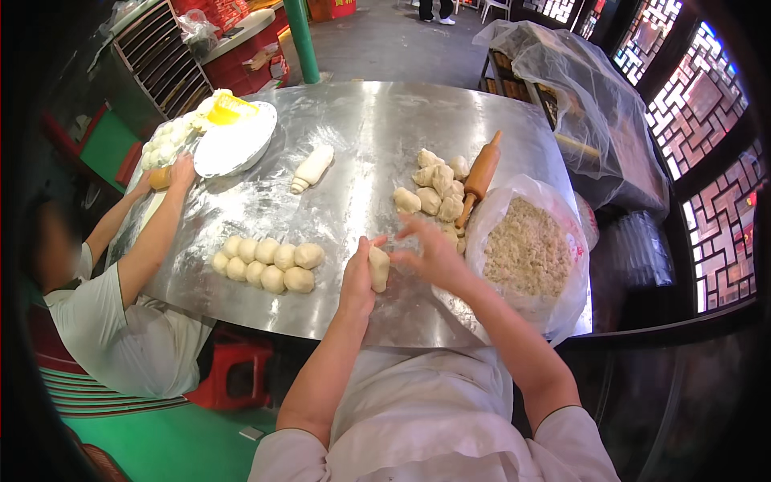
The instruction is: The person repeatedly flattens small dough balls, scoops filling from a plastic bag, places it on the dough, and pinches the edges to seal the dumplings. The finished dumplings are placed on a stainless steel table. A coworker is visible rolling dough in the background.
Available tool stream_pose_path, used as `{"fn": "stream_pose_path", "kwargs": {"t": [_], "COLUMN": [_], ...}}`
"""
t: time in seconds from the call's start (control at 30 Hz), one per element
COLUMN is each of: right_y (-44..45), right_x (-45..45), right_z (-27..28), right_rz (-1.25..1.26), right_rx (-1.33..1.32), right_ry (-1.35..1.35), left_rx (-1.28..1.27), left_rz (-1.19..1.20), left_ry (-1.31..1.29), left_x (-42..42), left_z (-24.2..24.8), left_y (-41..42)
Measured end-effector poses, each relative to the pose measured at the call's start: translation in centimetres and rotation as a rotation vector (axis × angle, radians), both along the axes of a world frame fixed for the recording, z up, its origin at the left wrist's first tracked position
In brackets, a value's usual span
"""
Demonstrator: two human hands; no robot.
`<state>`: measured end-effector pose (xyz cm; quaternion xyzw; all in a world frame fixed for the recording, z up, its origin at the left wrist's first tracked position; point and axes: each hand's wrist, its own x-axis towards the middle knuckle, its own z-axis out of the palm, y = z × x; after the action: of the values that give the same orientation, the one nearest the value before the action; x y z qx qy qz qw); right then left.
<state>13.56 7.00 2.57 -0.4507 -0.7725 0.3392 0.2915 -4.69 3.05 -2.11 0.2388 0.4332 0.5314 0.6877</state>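
My left hand (359, 280) holds a pale, elongated dough piece (379, 269) upright above the steel table's near part. Just right of it, my right hand (437, 250) is raised with its fingers spread, the fingertips close to the dough; whether they touch it I cannot tell. Two rows of smooth dough balls (272, 265) lie to the left. Beyond my right hand is a heap of rougher dough lumps (441, 184), with a wooden rolling pin (483, 165) leaning along its right side. A plastic bag (476, 265) at the right holds crumbly filling (527, 247).
A rolled dough log (313, 169) lies on the floured steel table (385, 120). Farther left stand a white bowl (238, 144), a yellow scraper (232, 111) and more dough balls (162, 144). A co-worker (138, 313) at the left holds a rolling pin (159, 178). Plastic-covered racks (590, 102) stand beyond the right edge.
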Motion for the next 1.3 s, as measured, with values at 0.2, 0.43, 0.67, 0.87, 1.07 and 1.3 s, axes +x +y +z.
{"fn": "stream_pose_path", "kwargs": {"t": [0.2, 0.43, 0.67, 0.87, 1.07, 1.3], "right_y": [-2.8, 0.2, -5.6, -5.3, -5.4, -6.9], "right_x": [-0.7, 2.4, 0.6, 0.6, 1.1, 2.4], "right_z": [-3.6, -0.9, -9.2, -9.8, -9.5, -5.8], "right_rz": [-0.041, -0.166, -0.165, -0.139, -0.211, -0.018], "right_rx": [0.135, 0.466, 0.186, 0.223, 0.135, 0.468], "right_ry": [0.028, -0.092, -0.057, 0.026, 0.062, -0.033], "left_rx": [0.013, 0.346, 0.094, 0.268, 0.684, 0.907], "left_rz": [-0.265, 0.008, -0.023, 0.078, -0.161, -0.346], "left_ry": [-0.014, 1.288, 1.715, 2.012, 1.991, 1.775], "left_x": [0.0, -5.9, -13.2, -11.7, -3.2, -1.5], "left_z": [-1.0, 1.0, -2.4, -5.3, -1.7, -0.4], "left_y": [-0.4, 11.6, 22.9, 20.2, 7.5, -7.4]}}
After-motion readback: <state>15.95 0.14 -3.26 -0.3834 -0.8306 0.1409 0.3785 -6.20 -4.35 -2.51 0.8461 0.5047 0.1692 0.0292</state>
